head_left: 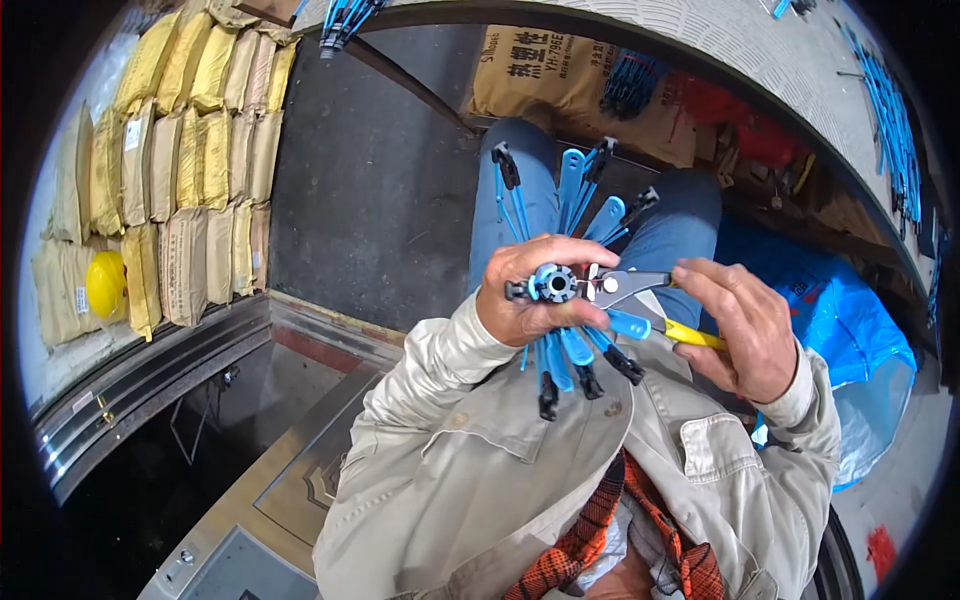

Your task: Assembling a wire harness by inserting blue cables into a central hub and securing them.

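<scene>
My left hand (508,288) is closed round the middle of a blue and black folding clip hanger (562,284). Its black notched hub faces up between thumb and fingers. Blue arms tipped with black clips fan out on both sides of the hand, over my lap. In my right hand (748,325) is a pair of cutting pliers (632,286) with yellow grips, its handles spread apart. The plier jaws sit right beside the hub, at a small white and red part near my left fingertips. Whether they bite on it I cannot tell.
Stacked paper sacks (190,165) and a yellow hard hat (106,284) are at the left. A patterned worktable (700,35) curves across the upper right, bearing thin blue parts (885,125). Beneath it lies a brown sack (530,75). A blue plastic bag (855,325) stands at my right.
</scene>
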A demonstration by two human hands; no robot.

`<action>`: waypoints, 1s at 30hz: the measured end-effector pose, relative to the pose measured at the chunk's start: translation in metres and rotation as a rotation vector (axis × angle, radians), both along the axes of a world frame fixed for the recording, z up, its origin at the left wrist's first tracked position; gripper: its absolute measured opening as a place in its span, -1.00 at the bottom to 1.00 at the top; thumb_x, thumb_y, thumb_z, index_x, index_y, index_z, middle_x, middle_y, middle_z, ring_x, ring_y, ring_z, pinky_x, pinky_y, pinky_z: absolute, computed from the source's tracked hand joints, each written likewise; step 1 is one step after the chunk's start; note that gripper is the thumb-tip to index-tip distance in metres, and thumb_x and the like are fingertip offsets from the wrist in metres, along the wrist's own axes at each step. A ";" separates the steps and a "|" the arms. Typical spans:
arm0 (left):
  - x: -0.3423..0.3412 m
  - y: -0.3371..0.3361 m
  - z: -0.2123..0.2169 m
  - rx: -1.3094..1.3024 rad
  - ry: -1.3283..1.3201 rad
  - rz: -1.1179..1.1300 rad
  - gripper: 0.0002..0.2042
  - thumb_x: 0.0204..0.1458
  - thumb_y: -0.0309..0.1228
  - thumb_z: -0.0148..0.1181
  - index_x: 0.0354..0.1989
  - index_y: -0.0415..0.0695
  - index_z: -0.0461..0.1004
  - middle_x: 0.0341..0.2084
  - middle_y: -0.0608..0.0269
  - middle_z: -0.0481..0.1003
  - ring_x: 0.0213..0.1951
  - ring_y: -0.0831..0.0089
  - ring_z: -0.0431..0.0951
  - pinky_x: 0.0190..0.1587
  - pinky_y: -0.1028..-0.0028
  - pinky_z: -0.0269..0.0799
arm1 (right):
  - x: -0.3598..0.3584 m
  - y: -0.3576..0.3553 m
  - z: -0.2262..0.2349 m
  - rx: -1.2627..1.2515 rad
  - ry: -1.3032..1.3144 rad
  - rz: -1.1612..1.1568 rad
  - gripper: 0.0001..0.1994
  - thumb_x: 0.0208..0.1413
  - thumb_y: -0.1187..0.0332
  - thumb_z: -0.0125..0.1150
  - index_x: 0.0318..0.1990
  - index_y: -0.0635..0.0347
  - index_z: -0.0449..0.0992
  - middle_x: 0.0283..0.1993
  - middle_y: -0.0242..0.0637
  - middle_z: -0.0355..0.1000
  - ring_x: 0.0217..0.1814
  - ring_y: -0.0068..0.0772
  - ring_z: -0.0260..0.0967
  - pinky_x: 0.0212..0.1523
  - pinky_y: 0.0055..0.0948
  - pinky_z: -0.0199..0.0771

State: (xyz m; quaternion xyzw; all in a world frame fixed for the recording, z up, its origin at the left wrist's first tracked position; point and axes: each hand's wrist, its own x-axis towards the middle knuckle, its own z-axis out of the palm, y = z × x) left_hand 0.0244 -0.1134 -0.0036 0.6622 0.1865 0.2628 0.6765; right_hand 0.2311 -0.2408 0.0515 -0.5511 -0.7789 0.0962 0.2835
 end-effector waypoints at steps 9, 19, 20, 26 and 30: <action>-0.002 0.012 -0.003 0.218 -0.186 -0.323 -0.46 -0.57 -0.30 0.48 -0.26 -0.18 0.53 -0.46 0.26 0.52 -0.52 0.51 0.37 -0.43 0.56 0.29 | 0.020 -0.012 -0.046 -1.560 1.729 0.451 -0.51 -0.13 0.46 0.15 0.03 0.33 0.25 -0.24 -0.08 0.41 -0.45 -0.14 0.41 -0.45 -0.42 0.40; -0.009 0.003 0.005 0.028 0.039 -0.182 -0.37 -0.58 -0.10 0.48 -0.31 -0.31 0.51 -0.46 0.12 0.52 -0.54 0.41 0.39 -0.38 0.47 0.28 | 0.005 -0.020 -0.014 -0.394 0.290 0.145 -0.41 -0.24 0.40 0.27 0.03 0.31 0.23 -0.24 -0.05 0.40 -0.56 -0.20 0.37 -0.58 -0.53 0.40; -0.009 0.005 0.004 0.020 0.039 -0.188 -0.37 -0.58 -0.10 0.48 -0.31 -0.31 0.51 -0.46 0.12 0.52 -0.54 0.41 0.39 -0.38 0.47 0.28 | 0.006 -0.020 -0.014 -0.401 0.293 0.139 -0.41 -0.24 0.40 0.27 0.03 0.31 0.23 -0.24 -0.05 0.40 -0.56 -0.20 0.37 -0.58 -0.53 0.40; -0.008 0.013 -0.008 0.195 -0.160 -0.342 -0.45 -0.58 -0.26 0.48 -0.29 -0.22 0.52 -0.46 0.23 0.52 -0.54 0.46 0.35 -0.40 0.51 0.30 | 0.012 -0.013 -0.018 -0.569 0.750 0.243 -0.49 -0.22 0.41 0.27 -0.02 0.26 0.30 -0.22 -0.12 0.37 -0.42 -0.20 0.34 -0.41 -0.44 0.40; -0.010 0.001 -0.008 0.223 -0.158 -0.207 -0.45 -0.56 -0.26 0.48 -0.28 -0.22 0.50 -0.45 0.21 0.51 -0.53 0.44 0.37 -0.37 0.50 0.32 | 0.014 -0.007 -0.023 -0.633 0.974 0.304 -0.53 -0.21 0.41 0.27 -0.05 0.23 0.33 -0.22 -0.16 0.36 -0.35 -0.20 0.33 -0.32 -0.40 0.40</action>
